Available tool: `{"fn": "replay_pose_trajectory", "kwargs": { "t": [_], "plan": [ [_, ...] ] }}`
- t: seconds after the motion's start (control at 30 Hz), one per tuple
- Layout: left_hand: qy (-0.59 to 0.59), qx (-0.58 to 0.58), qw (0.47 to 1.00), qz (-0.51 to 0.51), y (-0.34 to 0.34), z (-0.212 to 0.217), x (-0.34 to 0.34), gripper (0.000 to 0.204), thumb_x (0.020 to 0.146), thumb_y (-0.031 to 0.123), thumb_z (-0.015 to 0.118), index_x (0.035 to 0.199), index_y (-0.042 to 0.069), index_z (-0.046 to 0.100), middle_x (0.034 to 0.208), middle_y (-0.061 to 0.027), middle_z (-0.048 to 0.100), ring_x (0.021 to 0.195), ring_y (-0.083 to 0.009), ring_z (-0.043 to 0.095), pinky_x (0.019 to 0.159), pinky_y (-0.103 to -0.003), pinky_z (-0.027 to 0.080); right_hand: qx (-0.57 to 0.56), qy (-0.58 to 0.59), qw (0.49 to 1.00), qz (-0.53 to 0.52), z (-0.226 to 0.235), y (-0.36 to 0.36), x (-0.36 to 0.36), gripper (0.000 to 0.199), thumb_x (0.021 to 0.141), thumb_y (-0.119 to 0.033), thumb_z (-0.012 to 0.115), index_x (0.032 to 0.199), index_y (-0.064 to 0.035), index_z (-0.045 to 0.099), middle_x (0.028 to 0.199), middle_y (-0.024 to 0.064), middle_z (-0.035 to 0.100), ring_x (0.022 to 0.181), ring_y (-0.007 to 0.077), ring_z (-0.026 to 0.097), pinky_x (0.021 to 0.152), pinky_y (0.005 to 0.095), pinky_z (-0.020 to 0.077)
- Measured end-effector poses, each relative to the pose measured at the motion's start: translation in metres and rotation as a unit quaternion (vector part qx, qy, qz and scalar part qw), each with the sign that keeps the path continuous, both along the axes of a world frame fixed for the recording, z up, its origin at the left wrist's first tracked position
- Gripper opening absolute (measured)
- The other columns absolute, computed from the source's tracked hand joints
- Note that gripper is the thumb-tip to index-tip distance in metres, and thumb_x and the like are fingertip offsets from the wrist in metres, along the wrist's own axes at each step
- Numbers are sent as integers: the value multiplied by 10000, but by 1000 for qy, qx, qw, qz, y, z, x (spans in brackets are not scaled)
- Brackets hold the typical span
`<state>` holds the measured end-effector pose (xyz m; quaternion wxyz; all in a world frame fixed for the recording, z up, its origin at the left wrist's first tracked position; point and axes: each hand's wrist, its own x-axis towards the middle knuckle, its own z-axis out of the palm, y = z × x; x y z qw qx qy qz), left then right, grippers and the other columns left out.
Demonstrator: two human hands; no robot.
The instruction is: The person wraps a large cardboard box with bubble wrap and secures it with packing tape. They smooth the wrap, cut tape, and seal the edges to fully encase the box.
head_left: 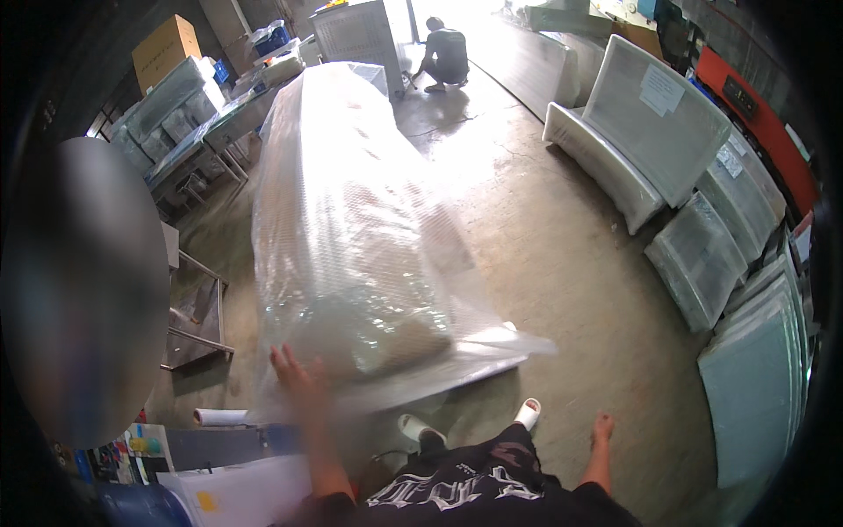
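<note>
A long, bulky item lies under clear bubble wrap (pixel 347 211), stretching from just before my feet toward the back. The wrap spreads past its near end, and a loose corner juts out to the right. My left hand (pixel 300 379) rests at the near left part of this sheet, fingers spread and slightly blurred. Whether it presses on the film or only hovers close above it, I cannot tell. Down at my right side hangs my right hand (pixel 602 428), its fingers curled in, with nothing visible in them, well apart from the wrap.
Wrapped panels (pixel 654 119) lean along the right wall, with stacked flat sheets (pixel 755 378) nearer. On the left are a metal-framed stand (pixel 215 307), a white roll (pixel 219 417) and a loaded workbench (pixel 206 140). Another person (pixel 446 54) squats at the back. A large blurred shape covers the far left.
</note>
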<state>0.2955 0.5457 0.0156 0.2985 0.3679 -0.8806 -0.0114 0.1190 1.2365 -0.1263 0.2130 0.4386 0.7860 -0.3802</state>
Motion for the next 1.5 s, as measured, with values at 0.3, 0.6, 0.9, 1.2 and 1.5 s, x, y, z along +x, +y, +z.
{"fn": "replay_pose_trajectory", "kwargs": {
  "t": [0.3, 0.6, 0.9, 1.2, 1.5],
  "plan": [
    [-152, 91, 958, 226, 98, -16, -96, 802, 1063, 618, 360, 1676, 156, 130, 1706, -279, 54, 1584, -445, 48, 1246, -619, 107, -109, -171, 977, -73, -117, 206, 54, 591, 1038, -478, 536, 1438, -46, 489, 1034, 179, 644, 904, 346, 651, 780, 552, 549],
    [-72, 164, 918, 353, 134, -65, -172, 896, 1047, 663, 341, 1658, 52, 103, 1672, -359, 34, 1563, -508, 48, 1275, -559, 117, -120, -133, 967, -181, -153, 251, -102, 550, 1028, -433, 549, 1375, -7, 537, 1092, 208, 665, 944, 350, 682, 796, 507, 579],
    [-85, 204, 874, 432, 139, -51, -188, 995, 1001, 742, 350, 1659, 46, 80, 1659, -377, 101, 1566, -494, 66, 1276, -524, 111, -233, -77, 968, -53, -146, 168, -327, 399, 1023, -389, 580, 1110, -7, 656, 917, 129, 692, 792, 238, 689, 635, 383, 561],
    [-112, 192, 762, 608, 138, -7, -266, 948, 953, 689, 517, 1604, 42, 278, 1550, -370, 356, 1416, -521, 407, 1175, -576, 333, -264, -52, 960, -75, -182, 131, -561, 405, 1044, -380, 568, 1225, -22, 623, 978, 106, 706, 842, 209, 694, 712, 367, 555],
    [-338, 12, 796, 502, 125, 69, -497, 802, 954, 559, 620, 1539, 48, 417, 1480, -314, 488, 1368, -470, 464, 1130, -541, 375, -284, -148, 941, -114, -236, 66, -669, 466, 1038, -421, 584, 1286, -27, 610, 1024, 98, 681, 947, 214, 659, 762, 364, 521]
  ]
}}
